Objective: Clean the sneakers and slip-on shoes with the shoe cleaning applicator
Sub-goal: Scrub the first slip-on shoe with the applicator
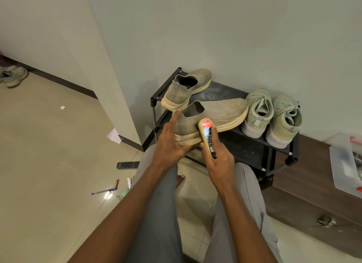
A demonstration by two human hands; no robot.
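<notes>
Scrubbing is under way: the right hand (pixel 219 157), fingers curled round the yellow-and-black shoe cleaning applicator (pixel 207 135), presses it on the near beige knit slip-on shoe (pixel 213 113) (heel side), which the left hand (pixel 170 143) steadies, forefinger extended, on the black shoe rack (pixel 244 145). Next, I judge, strokes toward the toe.

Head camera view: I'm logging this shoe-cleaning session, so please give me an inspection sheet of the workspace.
Surface: black shoe rack, dusty top shelf against the wall.
Job's things: near slip-on shoe under work; second slip-on shoe behind it; pair of sneakers on the rack's right end; applicator pressed to the near shoe's side.
Clutter: remote, pen, battery and paper scraps on the floor tiles.
Grippers: left hand steadies the heel; right hand grips the applicator.
Cables: nothing seen.
Surroundings: wooden cabinet with plastic box at right; another shoe far left.
</notes>
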